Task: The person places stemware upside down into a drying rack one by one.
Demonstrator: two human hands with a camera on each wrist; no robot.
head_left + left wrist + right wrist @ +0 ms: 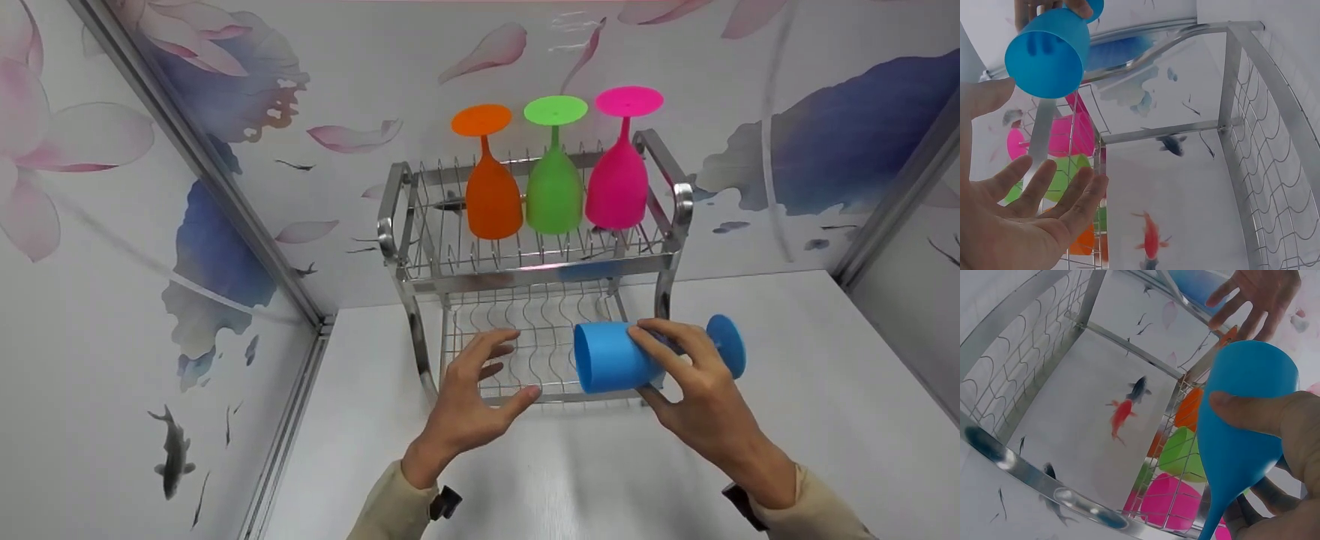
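A blue plastic goblet [611, 357] lies sideways in my right hand [701, 382], its mouth facing left and its round foot out to the right. My right fingers grip the bowl, with the thumb across its side in the right wrist view, near the blue goblet [1247, 399]. To the left, my left hand [476, 397] is held apart from it, fingers spread and nothing in them. On the upper tier of a metal dish rack [540, 276], an orange goblet [493, 199], a green goblet [555, 191] and a pink goblet [618, 187] stand upside down in a row.
The rack's lower tier of wavy wire [540, 330] lies behind both hands. A white tabletop [555, 480] spreads beneath. Walls printed with flowers and fish [172, 454] enclose the back and sides, and a metal frame strip [195, 157] runs down the left corner.
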